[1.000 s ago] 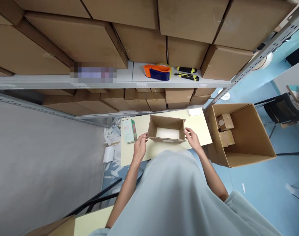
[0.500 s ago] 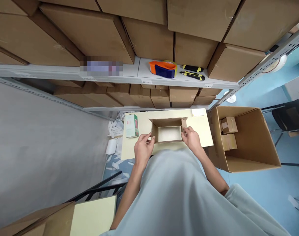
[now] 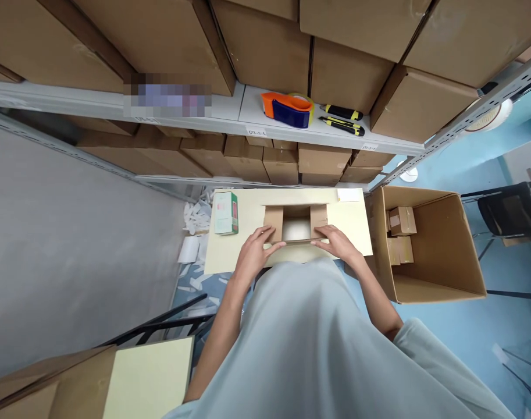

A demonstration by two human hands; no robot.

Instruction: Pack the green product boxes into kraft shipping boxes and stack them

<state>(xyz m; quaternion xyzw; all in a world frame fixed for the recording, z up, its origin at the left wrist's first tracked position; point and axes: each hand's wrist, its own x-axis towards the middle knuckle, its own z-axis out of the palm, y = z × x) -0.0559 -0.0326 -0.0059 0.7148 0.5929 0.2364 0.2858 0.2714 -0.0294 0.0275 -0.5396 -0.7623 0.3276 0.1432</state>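
A metal shelf rack stacked with brown cartons fills the far side of the room, with a grey wall on the left and a blue floor on the right. On the near side of the rack is a pale tabletop, and about its middle sits a cardboard box, opening upward. Its left flap and right flap lie inward, with a gap between them showing a whitish bottom.

The left hand rests its fingers on the left flap, thumb spread apart toward the near edge. The right hand mirrors it on the right flap, thumb and fingers also apart. Neither looks clamped on the cardboard.

The step in hand appears to be pressing the two short flaps down. The next move seems to call for keeping them flat, since they could spring up if let go, while freeing fingers for the near and far sides; whether long flaps hang there is hard to tell.

A green-and-white box sits at the tabletop's left, and an orange-and-blue tape dispenser lies on the rack, within view beyond the work.
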